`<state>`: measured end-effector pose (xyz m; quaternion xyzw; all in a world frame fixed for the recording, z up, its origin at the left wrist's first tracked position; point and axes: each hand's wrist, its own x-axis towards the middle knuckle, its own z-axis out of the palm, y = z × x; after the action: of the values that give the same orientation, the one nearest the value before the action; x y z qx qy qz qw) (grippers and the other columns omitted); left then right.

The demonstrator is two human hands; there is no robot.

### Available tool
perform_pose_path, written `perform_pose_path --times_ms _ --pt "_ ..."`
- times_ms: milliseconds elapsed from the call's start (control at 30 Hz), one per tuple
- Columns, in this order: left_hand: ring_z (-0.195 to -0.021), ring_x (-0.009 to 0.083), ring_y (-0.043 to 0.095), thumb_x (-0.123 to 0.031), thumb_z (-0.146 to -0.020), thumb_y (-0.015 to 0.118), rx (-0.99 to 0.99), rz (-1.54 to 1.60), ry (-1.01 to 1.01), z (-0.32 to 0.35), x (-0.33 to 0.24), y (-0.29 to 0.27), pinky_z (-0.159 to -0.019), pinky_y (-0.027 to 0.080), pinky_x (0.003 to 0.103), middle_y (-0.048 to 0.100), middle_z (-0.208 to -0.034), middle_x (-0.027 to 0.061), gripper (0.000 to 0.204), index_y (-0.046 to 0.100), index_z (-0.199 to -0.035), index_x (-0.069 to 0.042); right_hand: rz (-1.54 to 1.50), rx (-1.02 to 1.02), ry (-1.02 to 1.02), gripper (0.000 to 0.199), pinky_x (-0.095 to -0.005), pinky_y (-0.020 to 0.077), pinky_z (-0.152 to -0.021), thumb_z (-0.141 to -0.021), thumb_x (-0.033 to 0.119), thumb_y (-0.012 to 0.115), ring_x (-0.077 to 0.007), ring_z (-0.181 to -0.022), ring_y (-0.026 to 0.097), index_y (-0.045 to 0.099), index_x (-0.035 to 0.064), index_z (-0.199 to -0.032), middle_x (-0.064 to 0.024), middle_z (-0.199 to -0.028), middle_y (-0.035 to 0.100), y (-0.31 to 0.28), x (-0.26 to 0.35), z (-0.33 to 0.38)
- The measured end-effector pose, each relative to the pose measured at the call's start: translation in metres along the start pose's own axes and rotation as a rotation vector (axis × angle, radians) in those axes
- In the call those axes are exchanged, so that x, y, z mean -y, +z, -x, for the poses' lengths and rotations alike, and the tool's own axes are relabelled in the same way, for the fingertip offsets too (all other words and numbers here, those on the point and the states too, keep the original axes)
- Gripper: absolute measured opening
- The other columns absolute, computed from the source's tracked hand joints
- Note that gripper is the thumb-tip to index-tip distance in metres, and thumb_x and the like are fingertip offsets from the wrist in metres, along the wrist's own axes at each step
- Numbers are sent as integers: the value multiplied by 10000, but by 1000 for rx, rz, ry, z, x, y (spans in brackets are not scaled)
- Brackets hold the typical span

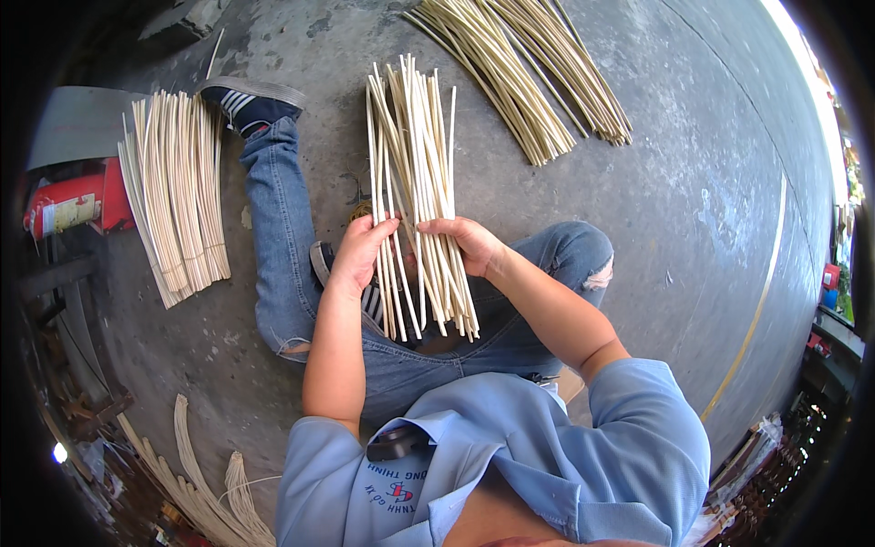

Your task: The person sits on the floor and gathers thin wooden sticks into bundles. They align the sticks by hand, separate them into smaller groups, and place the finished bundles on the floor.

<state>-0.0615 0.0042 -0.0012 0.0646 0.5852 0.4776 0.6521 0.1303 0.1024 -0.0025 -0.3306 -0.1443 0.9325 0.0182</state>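
Above my lap I hold a loose bundle of pale rattan sticks (424,155), their long ends pointing away from me. My left hand (365,248) is closed round a few of the sticks on the bundle's left side, thumb on top. On the other side my right hand (469,242) grips the thicker part, its thumb lying across the sticks. A narrow gap shows between the two portions near my hands. The sticks' near ends hang over my crossed leg and are uneven. My fingers underneath are mostly hidden.
A bundle of sticks (178,191) lies on the left beside my outstretched foot (255,102) and a red machine (77,202). More sticks (538,82) lie on the concrete floor (674,210) at the far right. Curved bundles (196,483) rest at the lower left.
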Motion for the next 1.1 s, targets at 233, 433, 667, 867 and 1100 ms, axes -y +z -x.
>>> perform_pose_path --times_ms 233,433,667,867,1100 --pt "-808 135 696 -134 -1001 632 26 102 -34 2 -2 0 -721 595 286 712 -986 59 210 663 -1164 -6 -58 -38 0 473 -430 577 -948 -914 250 717 -261 -996 708 589 -7 -1291 -154 -1132 701 2 0 -1" --pt "-916 177 712 -157 -997 659 8 62 -38 0 1 6 -821 582 302 727 -1055 92 224 669 -1161 -6 -36 -17 22 511 -434 570 -963 -906 287 740 -260 -1023 704 585 -4 -1296 -159 -1156 699 1 -1 -3" --pt "-975 163 700 -251 -996 684 14 -90 19 -4 8 13 -877 548 296 727 -1106 94 333 660 -1198 12 -33 -8 26 527 -433 569 -965 -903 308 749 -261 -1028 702 587 -2 -1296 -149 -1153 700 0 -2 -3" --pt "-890 159 707 -323 -1023 640 76 -52 0 -4 7 11 -800 561 288 727 -1070 90 371 657 -1193 7 -44 33 35 481 -431 586 -916 -901 310 753 -251 -975 708 614 3 -1245 -133 -1099 709 -1 -4 -4" --pt "-871 160 700 -406 -1074 516 52 82 57 0 8 13 -735 564 303 727 -1082 75 441 648 -1233 -17 18 -14 27 435 -440 603 -855 -886 257 776 -252 -927 712 627 18 -1218 -138 -1050 712 1 -3 -3"
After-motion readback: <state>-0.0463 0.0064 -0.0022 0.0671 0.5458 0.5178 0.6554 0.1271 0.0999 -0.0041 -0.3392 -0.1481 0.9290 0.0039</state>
